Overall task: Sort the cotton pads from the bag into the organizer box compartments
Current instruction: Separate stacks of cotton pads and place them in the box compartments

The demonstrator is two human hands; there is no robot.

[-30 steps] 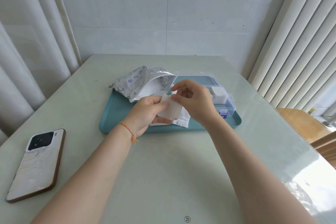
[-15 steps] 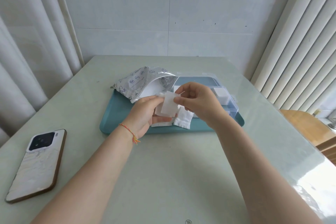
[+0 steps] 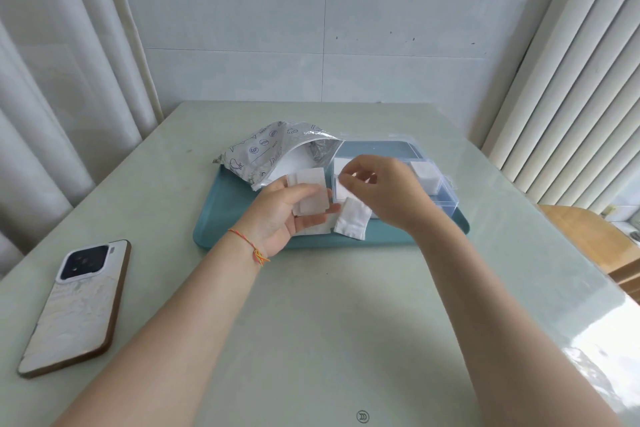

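My left hand (image 3: 277, 215) holds a small stack of white cotton pads (image 3: 311, 192) between thumb and fingers, above the teal tray (image 3: 221, 218). My right hand (image 3: 381, 191) pinches a single white pad (image 3: 346, 184) over the clear organizer box (image 3: 446, 198). A white pad stack (image 3: 426, 173) sits in the box's right compartment. More pads (image 3: 351, 218) lie on the tray below my hands. The patterned foil bag (image 3: 273, 152) lies open at the tray's back left.
A phone (image 3: 79, 305) lies face down at the table's left front. A wooden chair (image 3: 588, 239) stands at the right beyond the table edge. Curtains hang on both sides, and a wall stands behind.
My right hand has pulled one pad off the stack and moved right toward the box. My left hand has stayed in place with the remaining pads.
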